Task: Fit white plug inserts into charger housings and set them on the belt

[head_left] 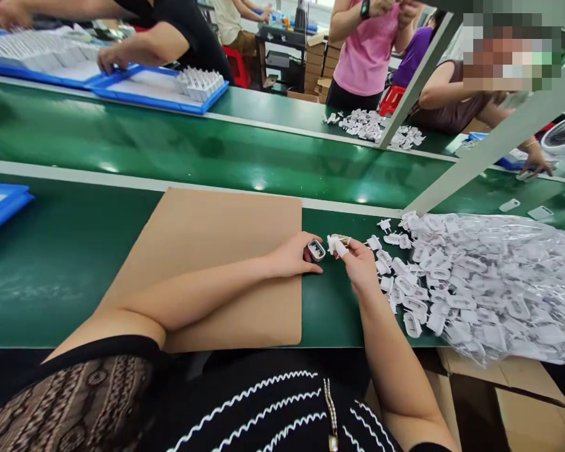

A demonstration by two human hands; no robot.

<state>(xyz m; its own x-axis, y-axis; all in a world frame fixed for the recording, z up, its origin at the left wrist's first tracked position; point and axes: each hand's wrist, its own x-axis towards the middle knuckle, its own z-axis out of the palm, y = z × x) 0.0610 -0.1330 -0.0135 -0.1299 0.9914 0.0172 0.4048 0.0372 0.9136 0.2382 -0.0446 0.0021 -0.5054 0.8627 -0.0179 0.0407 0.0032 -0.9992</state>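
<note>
Over the right edge of a brown cardboard sheet (230, 251), my left hand (294, 254) holds a small white oval charger housing (316, 250). Its open end faces right and shows dark and yellow-green parts inside. Just to the right, my right hand (360, 260) pinches a white plug cover (333, 244) with pins, and a white covering wraps one fingertip. The two pieces are close but apart. Beside my right hand lies a heap of similar white plug covers (405, 285), some loose on the green bench and many inside a clear plastic bag (508, 282).
A green conveyor belt (193, 147) runs across behind a pale rail. A blue tray (2, 204) sits at the left. A slanted metal post (471, 150) stands at the right. Across the belt, co-workers handle blue trays (145, 88) and another pile of white parts (365, 124).
</note>
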